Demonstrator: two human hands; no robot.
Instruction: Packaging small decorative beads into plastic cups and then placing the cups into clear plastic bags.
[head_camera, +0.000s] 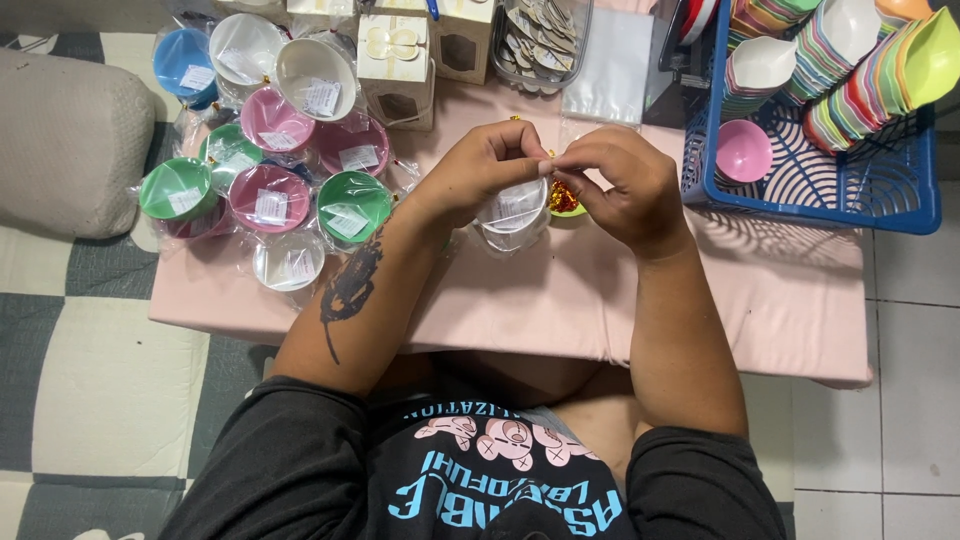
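Pink-covered desk (760, 300). Left: cluster of wrapped bowls (270, 150) in pink, green, blue, white. Top: small cream gift boxes (395, 65), clear tray of tags (540, 40). Right: blue basket (810, 190) with stacked coloured bowls (860, 70), one pink bowl (744, 150). Grey cushion (70, 140) on checkered floor.

Clear-wrapped white bowl (510, 212) on pink table, gold twist tie (562, 197) at top.

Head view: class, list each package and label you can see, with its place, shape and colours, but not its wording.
Wrapped bowls: table's left; round, pink, green, blue, white, in clear bags with white labels.
Gift boxes: top centre; cream, bow-topped, windowed.
Bagged bowl: under both hands; clear wrap, white label.
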